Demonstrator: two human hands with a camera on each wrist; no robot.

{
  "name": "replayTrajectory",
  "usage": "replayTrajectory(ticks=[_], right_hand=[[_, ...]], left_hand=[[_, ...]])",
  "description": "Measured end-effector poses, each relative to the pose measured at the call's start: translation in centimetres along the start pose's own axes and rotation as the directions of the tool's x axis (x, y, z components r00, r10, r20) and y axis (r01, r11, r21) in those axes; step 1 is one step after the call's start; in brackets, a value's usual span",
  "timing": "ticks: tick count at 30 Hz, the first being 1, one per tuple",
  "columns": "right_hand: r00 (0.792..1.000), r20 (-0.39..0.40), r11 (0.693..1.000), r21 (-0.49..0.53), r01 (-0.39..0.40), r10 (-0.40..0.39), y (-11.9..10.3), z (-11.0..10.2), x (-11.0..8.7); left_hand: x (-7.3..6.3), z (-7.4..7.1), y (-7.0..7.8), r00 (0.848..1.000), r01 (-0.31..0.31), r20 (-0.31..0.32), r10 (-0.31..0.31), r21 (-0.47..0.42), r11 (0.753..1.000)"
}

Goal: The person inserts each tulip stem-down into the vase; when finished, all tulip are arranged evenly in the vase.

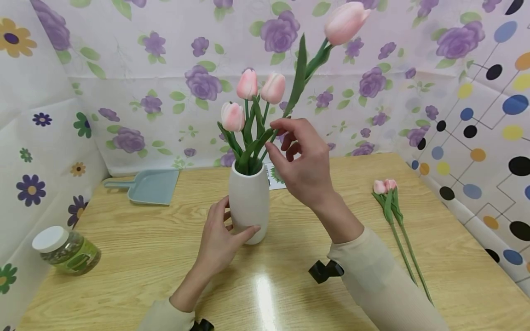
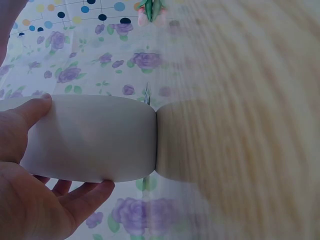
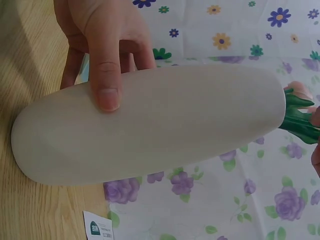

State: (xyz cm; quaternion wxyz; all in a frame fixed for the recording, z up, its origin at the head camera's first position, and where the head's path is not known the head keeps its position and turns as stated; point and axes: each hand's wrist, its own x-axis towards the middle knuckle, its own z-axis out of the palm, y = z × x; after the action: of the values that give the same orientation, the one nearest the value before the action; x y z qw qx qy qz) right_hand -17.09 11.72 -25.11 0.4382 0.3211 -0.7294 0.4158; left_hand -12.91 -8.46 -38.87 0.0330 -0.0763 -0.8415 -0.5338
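Observation:
A tall white vase (image 1: pixel 248 202) stands upright on the wooden table. My left hand (image 1: pixel 219 236) grips its lower body from the left, thumb across the front; the left wrist view shows the vase's base (image 2: pixel 145 137) on the tabletop. Three pink tulips (image 1: pixel 247 84) with green leaves rise from the mouth. Above and right of them leans a longer-standing pink tulip (image 1: pixel 345 23), its stem running down toward the vase mouth. My right hand (image 1: pixel 308 161) pinches that stem between thumb and index finger just above the rim. In the right wrist view only its fingertips (image 3: pixel 316 132) show.
Loose pink tulips (image 1: pixel 389 202) lie on the table at the right, stems toward the front. Behind the vase is a printed card (image 1: pixel 277 179). A blue-grey dustpan (image 1: pixel 153 186) lies at the back left, and a white-lidded jar (image 1: pixel 72 253) lies tilted at the left edge.

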Motion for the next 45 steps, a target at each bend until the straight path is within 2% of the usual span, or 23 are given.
replayTrajectory(ticks=[8, 16, 21, 24, 32, 45], right_hand=[[0.986, 0.138, 0.995, 0.037, -0.096, 0.090, 0.4, 0.1, -0.3], [0.938, 0.256, 0.959, 0.100, -0.265, 0.232, 0.5, 0.0, -0.6], [0.911, 0.292, 0.925, 0.158, -0.346, 0.291, 1.0, 0.1, -0.8], [0.903, 0.302, 0.911, 0.185, -0.369, 0.305, 1.2, 0.1, -0.9], [0.903, 0.323, 0.927, 0.147, -0.345, 0.284, 1.1, -0.2, -1.0], [0.939, 0.313, 0.983, 0.068, -0.172, 0.142, 1.0, -0.3, -1.0]], left_hand=[[0.1, 0.0, -0.1, 1.000, 0.000, -0.001, 0.000, 0.001, 1.000], [0.1, 0.0, 0.0, 1.000, 0.002, 0.000, -0.002, 0.005, 1.000], [0.0, 0.0, -0.1, 1.000, 0.002, -0.002, -0.002, 0.000, 1.000], [0.0, 0.0, -0.1, 1.000, -0.001, -0.004, 0.001, -0.002, 1.000], [0.1, 0.0, -0.1, 1.000, -0.005, -0.003, 0.005, -0.003, 1.000], [0.0, 0.0, -0.1, 1.000, -0.009, -0.009, 0.009, -0.007, 1.000]])
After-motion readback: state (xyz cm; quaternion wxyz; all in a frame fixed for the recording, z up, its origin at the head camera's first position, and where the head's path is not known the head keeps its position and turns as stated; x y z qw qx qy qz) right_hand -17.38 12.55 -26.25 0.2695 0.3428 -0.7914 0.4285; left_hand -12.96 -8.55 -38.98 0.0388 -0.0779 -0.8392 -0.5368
